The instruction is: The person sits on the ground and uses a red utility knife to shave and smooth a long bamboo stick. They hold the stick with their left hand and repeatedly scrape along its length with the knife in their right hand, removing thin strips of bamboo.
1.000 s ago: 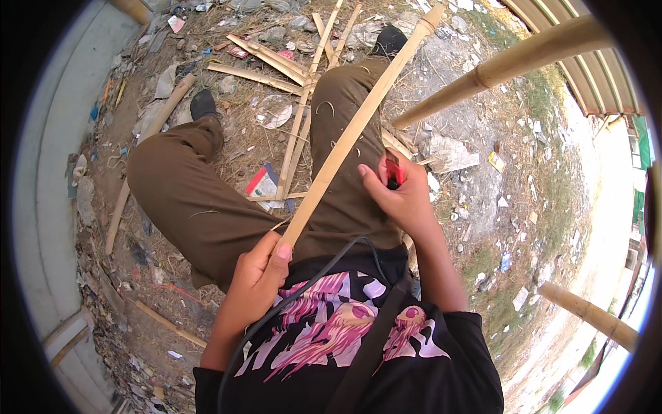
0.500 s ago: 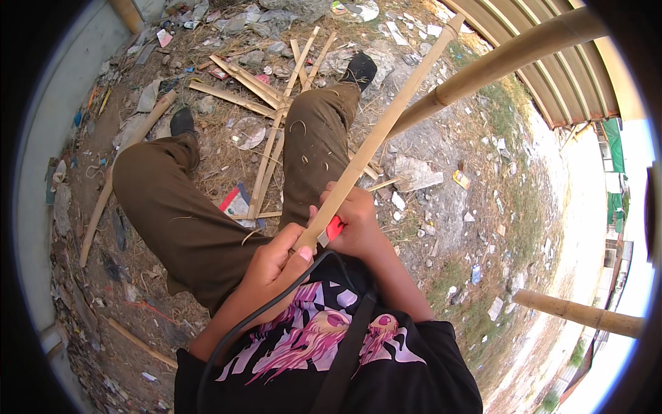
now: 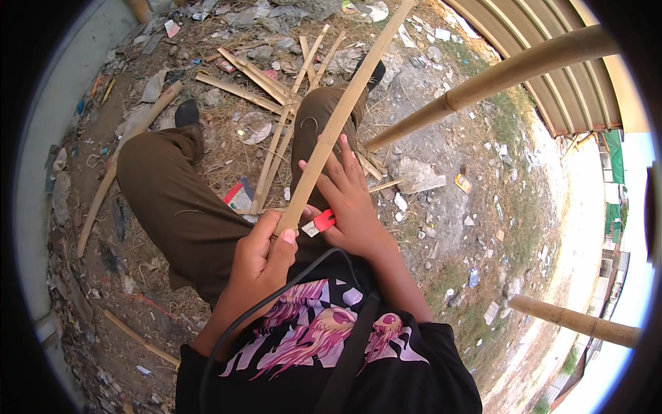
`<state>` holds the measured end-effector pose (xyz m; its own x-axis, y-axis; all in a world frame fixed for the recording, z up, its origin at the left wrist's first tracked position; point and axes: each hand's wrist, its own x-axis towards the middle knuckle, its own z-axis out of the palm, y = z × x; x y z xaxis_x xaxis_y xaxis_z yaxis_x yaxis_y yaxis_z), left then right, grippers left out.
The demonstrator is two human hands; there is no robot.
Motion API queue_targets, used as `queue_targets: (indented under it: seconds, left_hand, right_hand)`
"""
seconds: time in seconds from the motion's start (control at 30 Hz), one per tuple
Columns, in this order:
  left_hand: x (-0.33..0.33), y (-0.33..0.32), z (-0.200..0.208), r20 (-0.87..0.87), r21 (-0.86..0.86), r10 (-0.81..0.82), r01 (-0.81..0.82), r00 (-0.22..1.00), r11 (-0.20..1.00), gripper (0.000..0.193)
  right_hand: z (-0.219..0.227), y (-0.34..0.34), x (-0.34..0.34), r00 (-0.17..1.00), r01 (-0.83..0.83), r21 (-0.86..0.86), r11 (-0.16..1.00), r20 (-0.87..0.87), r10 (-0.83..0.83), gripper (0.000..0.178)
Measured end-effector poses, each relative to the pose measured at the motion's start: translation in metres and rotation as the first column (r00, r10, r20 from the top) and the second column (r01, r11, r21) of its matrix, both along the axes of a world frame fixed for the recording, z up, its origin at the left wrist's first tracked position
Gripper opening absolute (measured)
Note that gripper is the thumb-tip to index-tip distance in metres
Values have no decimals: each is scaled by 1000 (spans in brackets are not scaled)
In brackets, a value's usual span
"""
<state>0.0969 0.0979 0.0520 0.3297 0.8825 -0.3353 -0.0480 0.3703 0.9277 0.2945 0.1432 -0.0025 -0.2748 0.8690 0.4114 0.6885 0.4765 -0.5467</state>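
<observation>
A long, pale split bamboo strip [image 3: 338, 121] slants from my lap up past the top of the view. My left hand [image 3: 265, 248] is closed around its near end, thumb on top. Beside that end is my right hand [image 3: 350, 200], its fingers stretched out and spread. Some of those fingers pass behind the strip, their tips showing on its far side. A small red cutter [image 3: 324, 220] with a pale, flat blade [image 3: 310, 229] is held at the base of the right thumb; the thumb is partly hidden.
Several split bamboo pieces [image 3: 276, 131] lie crossed on the littered ground between and beyond my legs [image 3: 183, 207]. A bamboo pole [image 3: 476, 90] slants in from the right, another [image 3: 576, 319] below it. A black cable [image 3: 289, 286] runs across my shirt. A pale wall [image 3: 65, 131] stands left.
My right hand's fingers have gone from curled around the cutter to spread out behind the strip. The strip has swung left and steeper, and my left hand has moved slightly left.
</observation>
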Motion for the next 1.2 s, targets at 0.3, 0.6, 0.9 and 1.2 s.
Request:
queue_targets:
  seconds: [0.3,0.6,0.9,1.2]
  left_hand:
    - [3,2,-9,-52,-55,15,-18,999,998,19]
    - [0,-4,-27,-8,-5,-67,67,998,998,18]
    - [-3,2,-42,-142,23,-62,66,988,998,18]
    - [-6,-9,-37,-169,-33,-150,146,974,989,16]
  right_hand:
    - [-7,-2,4,998,-1,-93,996,-67,-6,24]
    - [-31,3,-5,991,117,136,984,50,-124,24]
    - [-49,2,-19,948,290,85,953,110,-298,29]
    - [-47,27,5,874,481,-63,874,105,-474,22]
